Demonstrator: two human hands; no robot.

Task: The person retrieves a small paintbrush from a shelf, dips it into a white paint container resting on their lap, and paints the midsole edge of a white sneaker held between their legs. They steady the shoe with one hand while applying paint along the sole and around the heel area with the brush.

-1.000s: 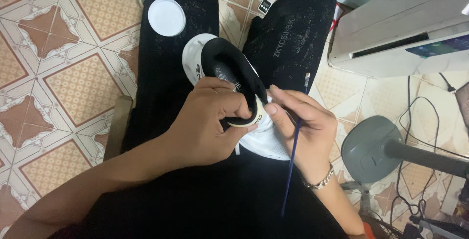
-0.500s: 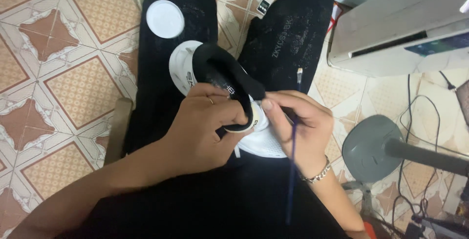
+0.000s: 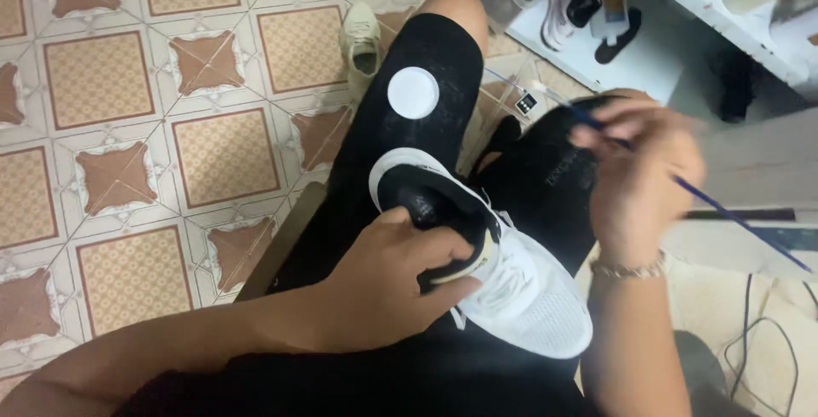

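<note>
A seated person's left hand [image 3: 388,285] grips a white and black sneaker [image 3: 477,255] resting across the lap, fingers [image 3: 426,247] curled and clamped around the shoe's black heel collar. The sneaker lies on the black shorts [image 3: 426,144], its white mesh toe toward the person's body and its heel toward the knees. The right hand [image 3: 639,174], blurred, is raised above the right thigh and apart from the shoe, fingers pinched together on a thin blue paintbrush [image 3: 733,217] whose handle slants down to the right; the brush's far end reaches up and left past the hand. A metal bracelet [image 3: 626,270] circles the right wrist. A small round white lid [image 3: 413,92] sits on the left thigh, near the knee and well apart from the sneaker. Beneath the legs is a patterned tile floor [image 3: 128,127], where a pale beige shoe [image 3: 362,42] lies just beside the left knee. Toward the floor's upper right edge, more footwear, including a white sneaker with a black opening [image 3: 567,10], rests on a white sheet. A black cable [image 3: 750,332] trails over the floor at lower right.
</note>
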